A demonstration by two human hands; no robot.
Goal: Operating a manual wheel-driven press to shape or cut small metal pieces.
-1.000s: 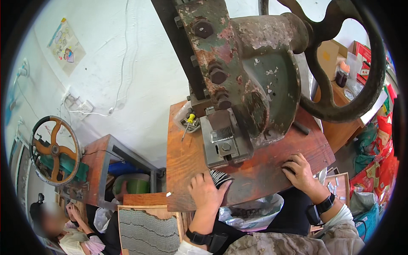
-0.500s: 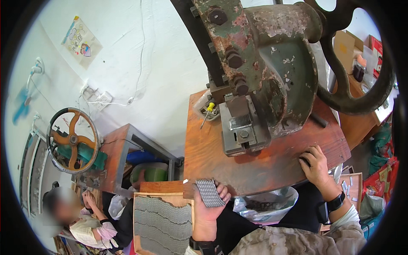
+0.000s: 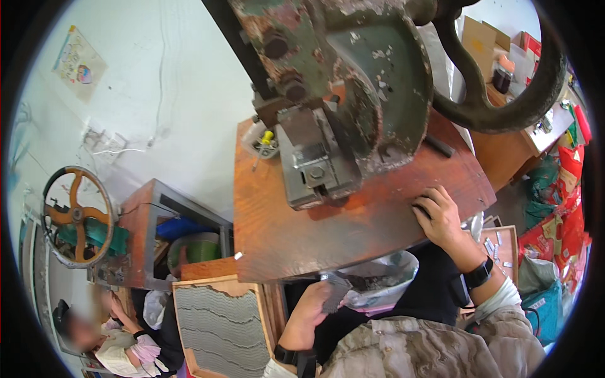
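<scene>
— What is held below the front edge of the tabletop (image 3: pixel 353 233)?

— A small stack of thin grey metal strips (image 3: pixel 333 295) is gripped in the left hand (image 3: pixel 310 312), with the fingers (image 3: pixel 322 291) closed around its lower end. It is kept low, just under the tabletop edge and beside a tray of the same ridged grey strips (image 3: pixel 217 324), presumably so that more can be taken easily.

— And the right hand (image 3: pixel 441 217)?

— It is laid flat on the tabletop, right of the old green press (image 3: pixel 343 104), fingers curled down over something dark; whether anything is gripped cannot be told. It seems to be placed there for steadying.

— How far is the stack from the press?

— It is kept apart, in front of and below the grey die block (image 3: pixel 315 167). A plastic bag (image 3: pixel 381 277) hangs just right of the stack.
</scene>
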